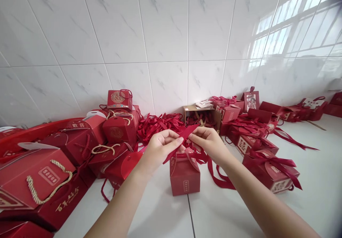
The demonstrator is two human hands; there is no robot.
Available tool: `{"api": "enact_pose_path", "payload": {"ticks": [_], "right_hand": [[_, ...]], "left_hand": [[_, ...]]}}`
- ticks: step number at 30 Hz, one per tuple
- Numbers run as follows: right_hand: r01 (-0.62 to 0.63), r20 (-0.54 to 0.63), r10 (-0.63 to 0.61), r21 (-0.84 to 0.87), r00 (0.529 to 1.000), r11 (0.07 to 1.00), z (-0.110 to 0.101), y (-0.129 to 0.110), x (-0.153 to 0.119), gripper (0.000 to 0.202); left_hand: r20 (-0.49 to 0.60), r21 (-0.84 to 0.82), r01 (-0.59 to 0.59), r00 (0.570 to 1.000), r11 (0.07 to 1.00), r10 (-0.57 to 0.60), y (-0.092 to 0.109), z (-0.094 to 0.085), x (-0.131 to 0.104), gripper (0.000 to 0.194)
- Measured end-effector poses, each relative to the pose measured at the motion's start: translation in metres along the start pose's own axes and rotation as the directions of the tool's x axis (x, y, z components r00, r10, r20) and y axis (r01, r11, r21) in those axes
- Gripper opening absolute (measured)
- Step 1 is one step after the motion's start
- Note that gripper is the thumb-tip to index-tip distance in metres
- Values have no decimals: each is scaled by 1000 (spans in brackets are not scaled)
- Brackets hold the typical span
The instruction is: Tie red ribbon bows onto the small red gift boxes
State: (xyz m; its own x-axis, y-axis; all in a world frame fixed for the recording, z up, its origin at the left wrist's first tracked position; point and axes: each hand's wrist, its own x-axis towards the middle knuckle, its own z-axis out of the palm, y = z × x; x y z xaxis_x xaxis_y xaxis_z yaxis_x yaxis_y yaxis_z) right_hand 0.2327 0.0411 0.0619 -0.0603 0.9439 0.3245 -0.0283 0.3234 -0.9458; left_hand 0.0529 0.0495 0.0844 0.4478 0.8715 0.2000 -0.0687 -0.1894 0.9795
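Observation:
A small red gift box (185,175) stands upright on the white table, straight in front of me. Above its top, a dark red ribbon (190,131) is stretched between my two hands. My left hand (163,144) pinches the ribbon between thumb and fingers. My right hand (207,140) pinches it a little further right. Part of the ribbon crosses the box's top, and a long tail (220,183) curls on the table to the right. The fingers partly hide the top of the box.
Red gift boxes with rope handles (37,177) crowd the left side, beside a red basin (53,127). A heap of loose ribbons (160,124) and an open carton (189,109) lie near the tiled wall (168,85). Bow-tied boxes (272,170) line the right.

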Motion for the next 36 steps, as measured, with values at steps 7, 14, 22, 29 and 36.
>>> {"api": "enact_pose_path", "payload": {"ticks": [7, 14, 22, 29, 36], "right_hand": [[67, 164, -72, 38, 984, 997, 4, 1, -5, 22], [338, 183, -315, -114, 931, 934, -1, 12, 3, 21], [714, 385, -676, -632, 628, 303, -11, 18, 3, 37], [658, 208, -665, -516, 717, 548, -6, 16, 3, 32], [123, -122, -269, -664, 955, 738, -28, -12, 0, 30]], "left_hand": [[-54, 26, 35, 998, 999, -34, -9, -1, 7, 19], [-32, -36, 80, 996, 996, -81, -5, -10, 8, 14], [-19, -239, 95, 994, 966, -103, -4, -15, 10, 6], [-112, -77, -76, 992, 994, 67, -5, -12, 9, 35], [-369, 653, -172, 778, 737, 509, 5, -41, 6, 36]]}}
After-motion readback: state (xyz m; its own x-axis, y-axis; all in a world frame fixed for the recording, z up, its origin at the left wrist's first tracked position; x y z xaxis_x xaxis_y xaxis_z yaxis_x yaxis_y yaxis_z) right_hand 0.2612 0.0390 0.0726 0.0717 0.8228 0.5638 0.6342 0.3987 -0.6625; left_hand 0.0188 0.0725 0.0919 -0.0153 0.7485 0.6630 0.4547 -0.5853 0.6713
